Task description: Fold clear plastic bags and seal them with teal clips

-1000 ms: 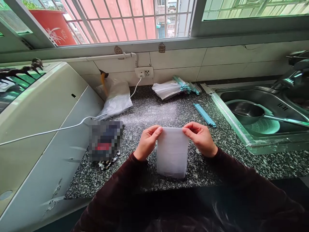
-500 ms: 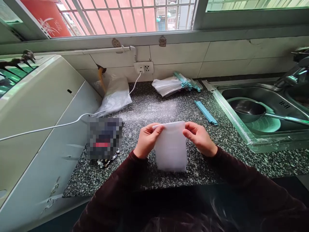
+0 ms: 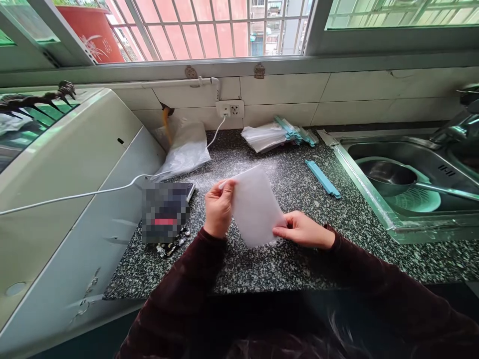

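Between my hands, above the speckled countertop [image 3: 239, 276], is a translucent white plastic bag [image 3: 257, 207], flat and tilted. My left hand [image 3: 219, 208] pinches its upper left corner between thumb and fingers. At its lower right edge, my right hand [image 3: 304, 229] grips it with the thumb on top. Beyond my right hand lies a light blue plastic strip [image 3: 322, 179]. Farther back, a stack of clear bags [image 3: 265, 137] rests on the counter, with several blue strips [image 3: 295, 132] at its right end.
A phone with a blurred screen [image 3: 166, 212] lies left of my hands. Behind it sit a larger plastic bag [image 3: 189, 149] and a white cable [image 3: 112, 190] running to a wall socket [image 3: 229, 108]. On the right, a sink [image 3: 392, 219] holds a pan [image 3: 389, 174] and a green basket [image 3: 422, 199].
The bag has turned from upright to tilted. My right hand has moved from its upper right corner down to its lower right edge; my left hand still pinches the upper left corner.
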`<state>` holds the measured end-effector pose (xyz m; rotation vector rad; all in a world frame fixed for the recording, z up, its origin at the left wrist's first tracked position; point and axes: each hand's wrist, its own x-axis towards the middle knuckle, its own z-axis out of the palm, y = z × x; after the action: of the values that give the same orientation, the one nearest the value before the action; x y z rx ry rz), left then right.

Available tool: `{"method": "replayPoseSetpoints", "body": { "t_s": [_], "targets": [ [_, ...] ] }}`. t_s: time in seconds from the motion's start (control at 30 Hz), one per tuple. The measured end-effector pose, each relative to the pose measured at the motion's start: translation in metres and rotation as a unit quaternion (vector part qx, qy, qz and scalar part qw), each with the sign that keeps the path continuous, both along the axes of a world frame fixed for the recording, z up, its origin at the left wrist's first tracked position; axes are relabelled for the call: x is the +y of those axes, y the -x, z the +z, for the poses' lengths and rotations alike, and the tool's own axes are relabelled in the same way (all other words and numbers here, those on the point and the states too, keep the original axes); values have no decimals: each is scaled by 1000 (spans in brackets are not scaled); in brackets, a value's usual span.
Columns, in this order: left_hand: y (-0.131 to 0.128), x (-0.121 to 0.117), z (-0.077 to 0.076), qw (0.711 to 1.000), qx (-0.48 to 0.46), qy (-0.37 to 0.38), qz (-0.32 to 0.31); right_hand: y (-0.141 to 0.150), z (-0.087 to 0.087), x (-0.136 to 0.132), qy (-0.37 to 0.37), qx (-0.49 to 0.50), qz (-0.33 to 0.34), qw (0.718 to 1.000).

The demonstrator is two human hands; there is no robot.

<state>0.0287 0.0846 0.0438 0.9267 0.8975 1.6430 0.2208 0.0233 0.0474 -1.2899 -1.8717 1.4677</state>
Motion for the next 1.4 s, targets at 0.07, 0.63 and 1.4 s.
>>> {"method": "replayPoseSetpoints", "body": {
  "t_s": [0.07,0.63,1.4],
  "targets": [
    [0,0,-1,1000,-4,12,-8,-1,2,-1,9,-18,19,1000],
    [-10,-15,-11,955,59,118,-265,-3,-5,5,-28,135,-159,977],
    [-9,-22,-3,895,171,166,-378,-9,-7,16,-105,133,-279,945]
  ]
}}
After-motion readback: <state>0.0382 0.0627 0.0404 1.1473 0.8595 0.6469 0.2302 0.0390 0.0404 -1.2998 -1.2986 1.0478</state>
